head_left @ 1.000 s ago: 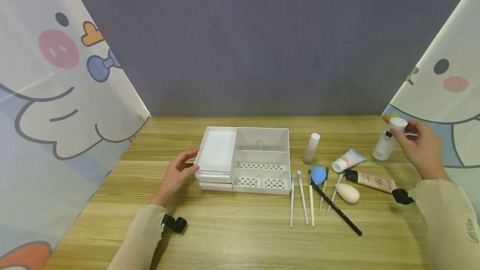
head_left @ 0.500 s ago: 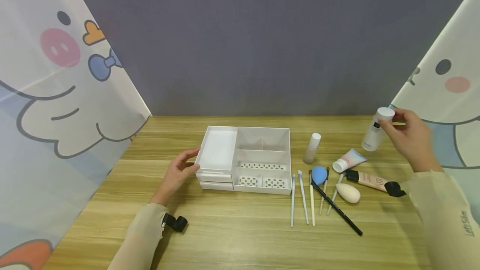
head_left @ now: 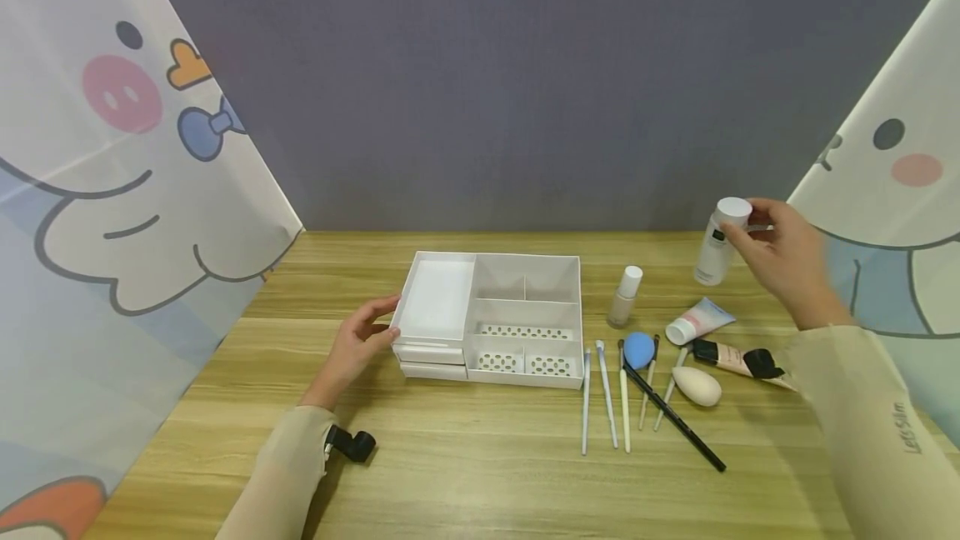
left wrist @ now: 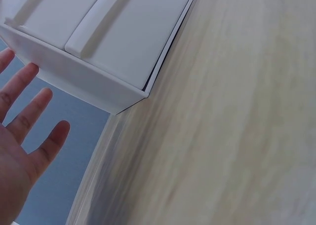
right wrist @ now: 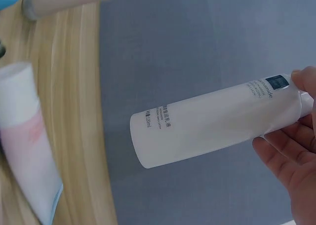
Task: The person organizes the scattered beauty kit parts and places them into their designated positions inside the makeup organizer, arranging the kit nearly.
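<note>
A white lotion bottle (head_left: 715, 250) is gripped near its cap by my right hand (head_left: 787, 261), thumb on one side and fingers on the other. In the right wrist view the bottle (right wrist: 217, 121) is clear of the tabletop, its printed label showing. My left hand (head_left: 360, 348) is at the left side of a white organizer box (head_left: 525, 259), fingers spread and fairly straight at its wall. The left wrist view shows those fingers (left wrist: 29, 111) beside the box's drawer fronts (left wrist: 123, 37). The organizer has a flat tray top on its left and several compartments on its right.
Right of the box stand a foundation bottle (head_left: 624, 297) and, lying down, a pink-and-blue tube (head_left: 700, 322), a BB cream tube (head_left: 731, 358), a white sponge (head_left: 697, 387), a blue puff (head_left: 639, 351), a black pencil (head_left: 686, 432) and several brushes (head_left: 606, 398).
My right hand has carried the lotion bottle leftward and up, from the far right toward the organizer. The left hand stays in place at the box.
</note>
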A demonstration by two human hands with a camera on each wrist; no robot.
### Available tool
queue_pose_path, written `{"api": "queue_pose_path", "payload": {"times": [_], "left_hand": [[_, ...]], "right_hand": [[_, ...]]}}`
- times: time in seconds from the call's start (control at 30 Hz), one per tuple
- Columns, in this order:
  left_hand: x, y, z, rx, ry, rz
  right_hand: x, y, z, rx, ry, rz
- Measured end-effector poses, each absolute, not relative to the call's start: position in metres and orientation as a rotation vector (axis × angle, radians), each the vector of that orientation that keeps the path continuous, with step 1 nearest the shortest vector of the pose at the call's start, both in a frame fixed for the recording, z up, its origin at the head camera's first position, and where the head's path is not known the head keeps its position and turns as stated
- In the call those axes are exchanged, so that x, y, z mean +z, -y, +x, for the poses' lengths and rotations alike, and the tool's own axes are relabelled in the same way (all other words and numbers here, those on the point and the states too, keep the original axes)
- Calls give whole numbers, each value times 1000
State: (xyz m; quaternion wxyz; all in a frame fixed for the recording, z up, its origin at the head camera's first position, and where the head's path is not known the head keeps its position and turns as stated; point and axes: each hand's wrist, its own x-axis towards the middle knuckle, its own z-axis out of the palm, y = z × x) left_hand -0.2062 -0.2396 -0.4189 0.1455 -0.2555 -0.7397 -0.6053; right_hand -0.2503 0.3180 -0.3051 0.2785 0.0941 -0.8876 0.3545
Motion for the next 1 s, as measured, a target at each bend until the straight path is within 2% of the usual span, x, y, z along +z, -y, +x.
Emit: {"api": "queue_pose_path", "payload": {"times": [1.0], "left_hand": [[-419, 238, -204, -1779, 2130, -734]], "right_hand": [[-283, -242, -268, 1051, 2187, 489]]}}
